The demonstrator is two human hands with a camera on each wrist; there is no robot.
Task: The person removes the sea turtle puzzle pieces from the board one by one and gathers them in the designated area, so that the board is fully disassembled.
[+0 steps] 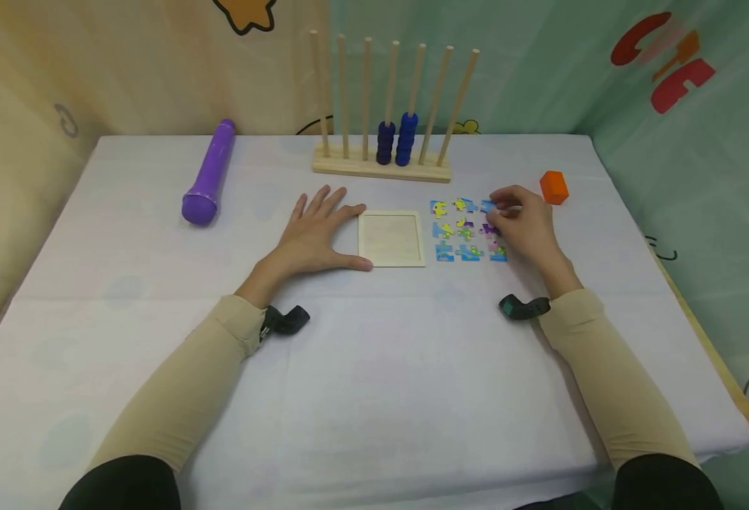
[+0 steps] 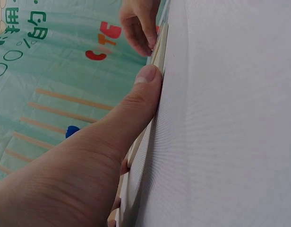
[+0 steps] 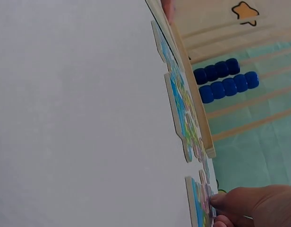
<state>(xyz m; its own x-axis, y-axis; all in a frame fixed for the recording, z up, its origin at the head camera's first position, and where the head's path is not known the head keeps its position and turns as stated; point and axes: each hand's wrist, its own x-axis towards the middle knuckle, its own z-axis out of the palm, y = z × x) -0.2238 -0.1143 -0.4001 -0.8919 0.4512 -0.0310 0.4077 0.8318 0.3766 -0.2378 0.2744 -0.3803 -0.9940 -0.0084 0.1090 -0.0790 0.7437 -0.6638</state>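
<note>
A shallow square wooden puzzle tray (image 1: 391, 239) lies on the white tabletop. My left hand (image 1: 316, 230) is spread at its left side, index fingertip by the upper left corner and thumb along the lower left corner. In the left wrist view the thumb (image 2: 141, 92) rests against the tray's edge. Right of the tray, several colourful jigsaw pieces (image 1: 470, 252) lie apart in rows. Over the right column, my right hand (image 1: 527, 223) bends its fingers and pinches a puzzle piece (image 1: 487, 205) at the upper right. The right wrist view shows the thumb (image 3: 223, 198) at the pieces; the other fingertips are partly hidden.
An orange block (image 1: 553, 188) sits just beyond my right hand. At the back stands a wooden counting rack (image 1: 381, 166) with upright rods and dark blue beads (image 1: 406, 139) on two of them. A purple toy microphone (image 1: 211, 173) lies at the back left.
</note>
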